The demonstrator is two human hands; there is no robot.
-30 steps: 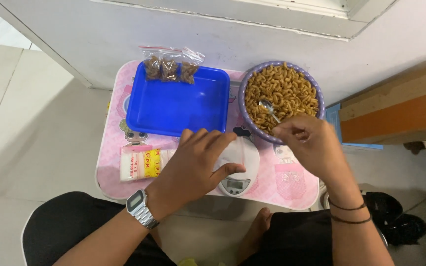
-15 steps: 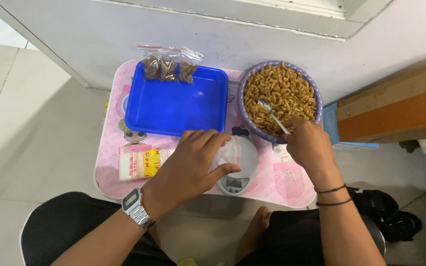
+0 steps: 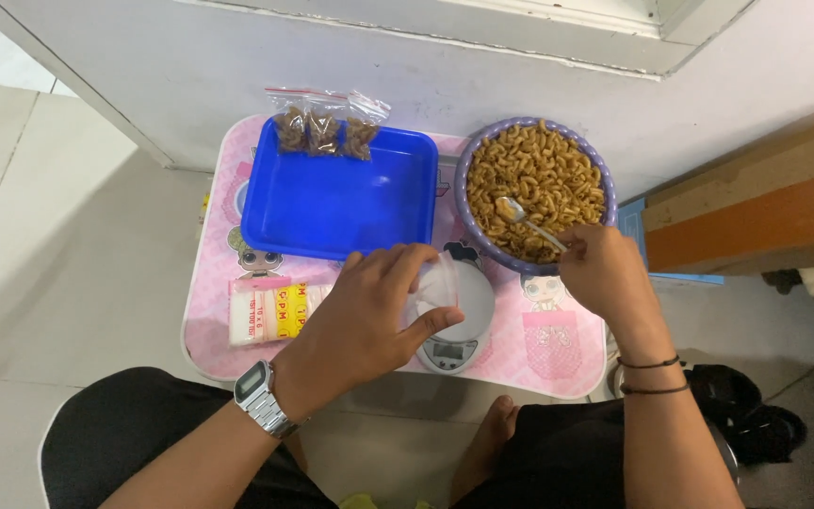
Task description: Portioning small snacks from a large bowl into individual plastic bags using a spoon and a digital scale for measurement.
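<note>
Floor: pale tiles under and to the left of the counter; the person's dark-clad legs and a bare foot lie nearest the camera.
Counter: a small pink counter (image 3: 214, 330) with cartoon prints, standing on the floor against a white wall.
Left hand (image 3: 369, 311): its fingers are clenched around a small clear bag (image 3: 433, 286), held upright over the kitchen scale (image 3: 454, 330); a metal watch sits on the wrist.
Bag packet (image 3: 270, 311): a flat pack of empty bags lies just left of the left fingers.
Right hand (image 3: 605, 278): its fingers are pinched on the handle of a metal spoon (image 3: 525, 219), whose bowl rests in the macaroni beyond them.
Bowl (image 3: 468, 170): purple, round, full of brown macaroni, just beyond the right fingers.
Blue tray (image 3: 341, 203): beyond the left fingers, beside the bowl.
Filled bags (image 3: 324, 130): three small ones at the tray's far rim.
Room: a cardboard box stands far right of the right fingers.
</note>
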